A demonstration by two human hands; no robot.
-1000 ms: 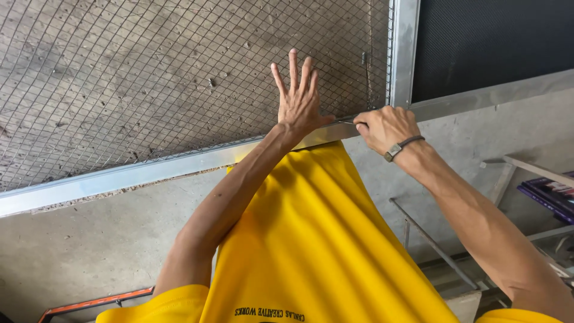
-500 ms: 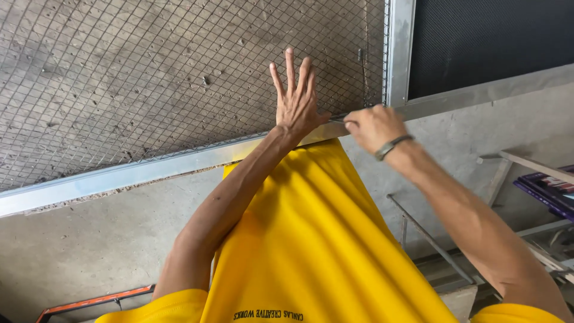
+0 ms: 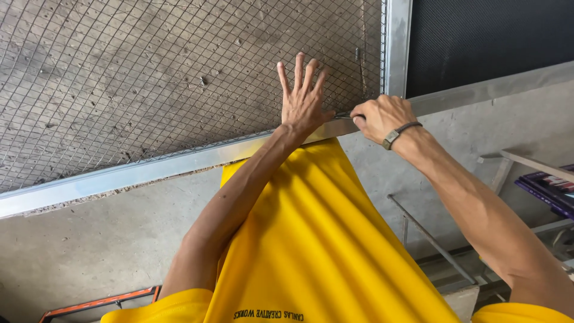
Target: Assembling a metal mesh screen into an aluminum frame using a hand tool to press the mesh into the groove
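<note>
Wire mesh [image 3: 149,78] is pressed flat against the metal frame [image 3: 179,164] by the left hand [image 3: 302,104], fingers splayed; the right hand [image 3: 382,116] is closed on a small tool [image 3: 344,115] (kind unclear), best kept at the frame edge.

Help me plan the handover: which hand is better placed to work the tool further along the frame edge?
Probably the right. The right hand is closed on a thin tool at the metal frame. The left hand lies flat, fingers spread, on the wire mesh.
</note>
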